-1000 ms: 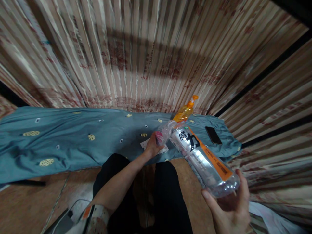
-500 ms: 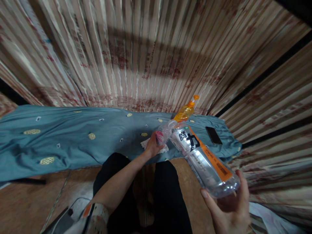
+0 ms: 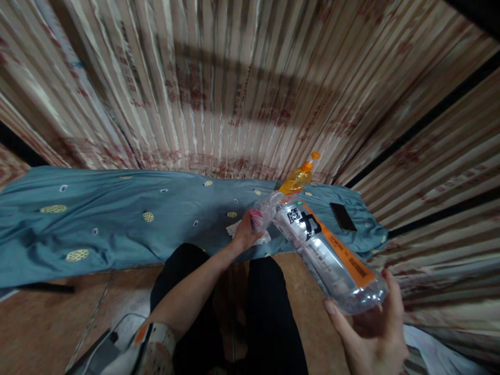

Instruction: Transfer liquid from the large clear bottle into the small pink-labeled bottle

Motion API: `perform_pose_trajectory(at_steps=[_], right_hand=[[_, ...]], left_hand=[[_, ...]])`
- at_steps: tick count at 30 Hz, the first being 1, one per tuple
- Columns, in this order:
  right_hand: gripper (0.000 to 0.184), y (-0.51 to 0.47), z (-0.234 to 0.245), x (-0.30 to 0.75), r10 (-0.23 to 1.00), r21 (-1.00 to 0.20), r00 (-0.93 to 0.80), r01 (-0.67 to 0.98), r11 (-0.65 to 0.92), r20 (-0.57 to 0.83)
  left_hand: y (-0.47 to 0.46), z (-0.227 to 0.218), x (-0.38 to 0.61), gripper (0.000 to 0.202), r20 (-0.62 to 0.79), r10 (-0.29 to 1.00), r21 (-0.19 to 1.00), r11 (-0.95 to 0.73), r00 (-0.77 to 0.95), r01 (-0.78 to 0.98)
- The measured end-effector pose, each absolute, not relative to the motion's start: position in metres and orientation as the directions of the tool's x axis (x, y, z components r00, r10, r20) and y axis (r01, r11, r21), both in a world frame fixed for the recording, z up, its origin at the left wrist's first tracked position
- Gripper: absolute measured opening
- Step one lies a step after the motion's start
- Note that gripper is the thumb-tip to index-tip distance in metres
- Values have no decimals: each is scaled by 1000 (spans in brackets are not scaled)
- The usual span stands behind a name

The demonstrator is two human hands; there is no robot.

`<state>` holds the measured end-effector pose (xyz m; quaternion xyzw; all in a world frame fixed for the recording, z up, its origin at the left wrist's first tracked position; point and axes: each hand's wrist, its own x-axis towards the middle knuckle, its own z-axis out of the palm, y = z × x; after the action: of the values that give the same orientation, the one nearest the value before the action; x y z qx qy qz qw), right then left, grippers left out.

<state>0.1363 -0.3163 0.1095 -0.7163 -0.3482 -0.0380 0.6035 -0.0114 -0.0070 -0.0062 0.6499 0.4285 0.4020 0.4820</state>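
One large labelled bottle (image 3: 326,252) slants between the right hand (image 3: 371,333), which grasps its base, and the left hand (image 3: 245,233), which grips a clear plastic piece (image 3: 267,207) with a pink end at the bottle's other end; whether they are joined, I cannot tell.

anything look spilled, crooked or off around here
No spill or damage shows. The blue-green cloth is merely untidy: it is creased, with folds toward its left end, rather than lying smooth. The clear bottle slants, but the left hand and right hand hold it at its two ends, so that seems ordinary.
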Motion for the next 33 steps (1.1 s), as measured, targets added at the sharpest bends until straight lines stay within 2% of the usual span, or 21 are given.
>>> perform_pose_trajectory(at_steps=[4,7,12,16,20,24,33], right_hand=[[160,-319,108,141,541,-852,731,521,-47,417],[152,-318,109,138,461,-842,757,538,-37,463],[164,-315,115,135,491,-834,744,548,-61,453],[162,-310,120,130,424,-797,740,600,-67,521],[159,-310,125,128,412,-768,726,634,-91,551],[161,-311,124,132,463,-788,727,609,-92,508],[156,-308,118,130,434,-780,719,623,-58,542]], left_hand=[[-6,-6,-11,78,110,947,972,-167,303,166],[-6,-5,-11,78,109,938,973,-168,328,159],[-7,-3,-12,78,91,930,969,-165,356,183],[-7,-4,-12,81,90,934,971,-160,347,176],[-5,-10,-10,84,112,935,972,-174,337,159],[-3,-17,-9,84,156,929,969,-209,335,130],[0,-25,-9,86,169,923,960,-234,346,155]])
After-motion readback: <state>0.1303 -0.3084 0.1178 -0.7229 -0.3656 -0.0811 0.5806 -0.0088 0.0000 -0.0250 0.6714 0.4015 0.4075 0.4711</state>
